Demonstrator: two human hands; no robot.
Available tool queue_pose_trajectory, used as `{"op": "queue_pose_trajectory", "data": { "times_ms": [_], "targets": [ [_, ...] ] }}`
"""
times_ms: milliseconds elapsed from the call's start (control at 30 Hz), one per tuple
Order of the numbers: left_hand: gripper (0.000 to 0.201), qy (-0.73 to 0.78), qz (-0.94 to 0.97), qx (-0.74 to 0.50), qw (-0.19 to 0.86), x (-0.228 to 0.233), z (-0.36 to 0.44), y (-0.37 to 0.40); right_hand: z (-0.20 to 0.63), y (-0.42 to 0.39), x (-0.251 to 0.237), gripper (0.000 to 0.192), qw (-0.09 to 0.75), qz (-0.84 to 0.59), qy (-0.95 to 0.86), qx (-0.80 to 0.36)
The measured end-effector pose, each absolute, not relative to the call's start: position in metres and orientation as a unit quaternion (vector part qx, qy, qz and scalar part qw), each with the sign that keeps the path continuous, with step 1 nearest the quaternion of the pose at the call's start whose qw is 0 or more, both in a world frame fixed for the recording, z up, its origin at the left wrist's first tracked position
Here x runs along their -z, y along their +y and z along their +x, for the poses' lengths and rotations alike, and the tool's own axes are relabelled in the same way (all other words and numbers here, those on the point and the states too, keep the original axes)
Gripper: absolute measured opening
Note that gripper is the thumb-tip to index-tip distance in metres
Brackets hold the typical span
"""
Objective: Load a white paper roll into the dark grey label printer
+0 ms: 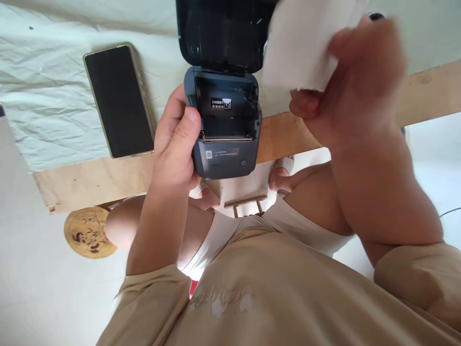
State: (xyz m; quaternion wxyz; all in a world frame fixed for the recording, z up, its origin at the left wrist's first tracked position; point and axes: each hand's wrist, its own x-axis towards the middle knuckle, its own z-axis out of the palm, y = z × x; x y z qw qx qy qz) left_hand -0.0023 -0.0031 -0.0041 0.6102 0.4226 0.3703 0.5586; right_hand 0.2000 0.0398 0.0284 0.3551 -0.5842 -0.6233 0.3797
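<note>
Pale cloth (46, 96) is covering a wooden table (90, 180). Daylight is falling on a light floor (43, 298), where a round bamboo stool (88, 233) is standing.

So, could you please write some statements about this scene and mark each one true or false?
1. The left hand holds the printer. True.
2. The printer's lid is closed. False: it stands open and the compartment looks empty.
3. The right hand holds white paper. True.
4. The phone lies in the right hand. False: it lies on the cloth, left of the printer, with its screen dark.
5. The paper is inside the printer. False: it is held above and to the right of it.
</note>
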Motion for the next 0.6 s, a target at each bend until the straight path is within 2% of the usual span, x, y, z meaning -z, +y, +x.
{"op": "queue_pose_trajectory", "data": {
  "times_ms": [67,167,300,400,500,600],
  "targets": [
    [0.041,0.374,0.425,-0.557,0.608,0.004,-0.003,-0.002,0.201,0.04,-0.021,0.021,0.416,-0.549,-0.594,-0.415],
    [0.04,0.37,0.421,-0.552,0.618,0.004,-0.003,-0.001,0.205,0.034,-0.018,0.018,0.476,-0.513,-0.617,-0.36],
    [0.039,0.347,0.416,-0.558,0.629,0.004,-0.003,-0.002,0.213,0.03,-0.016,0.019,0.391,-0.544,-0.712,-0.21],
    [0.04,0.34,0.407,-0.562,0.635,0.003,-0.002,-0.003,0.219,0.032,-0.012,0.032,0.316,-0.56,-0.756,-0.126],
    [0.04,0.343,0.395,-0.563,0.64,0.003,-0.003,-0.003,0.223,0.037,-0.008,0.048,0.297,-0.558,-0.766,-0.114],
    [0.04,0.344,0.394,-0.557,0.645,0.002,-0.004,-0.003,0.222,0.038,-0.006,0.05,0.269,-0.569,-0.767,-0.125]
  ]
}}
